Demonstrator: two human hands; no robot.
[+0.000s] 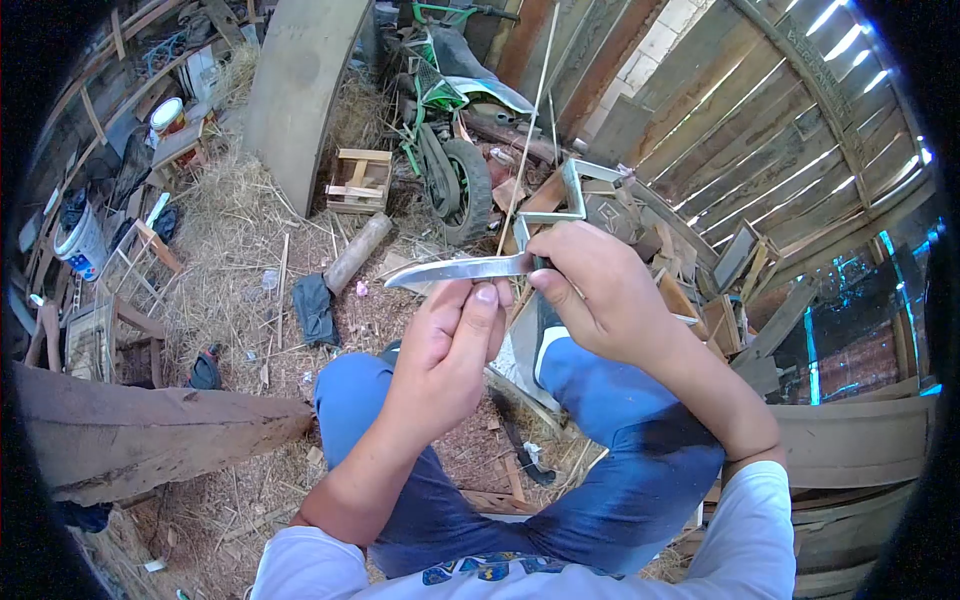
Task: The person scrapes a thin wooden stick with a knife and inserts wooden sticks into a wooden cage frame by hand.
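Observation:
My right hand (595,285) is closed around the dark handle of a knife (460,270). The knife's shiny blade points left and lies almost level in front of me. Just under the blade is my left hand (455,335), its thumb and fingers pressed together, with the fingertips at or very near the lower edge. Whether they touch the blade or pinch something small, I cannot tell. Both hands are above my knees, in blue trousers (620,400).
A green motorbike (455,170) leans at the back beside a small wooden crate (359,182). A log (358,252) and a dark cloth (315,310) lie on the straw floor. A thick wooden beam (170,430) juts in from the left. A white bucket (82,240) stands far left.

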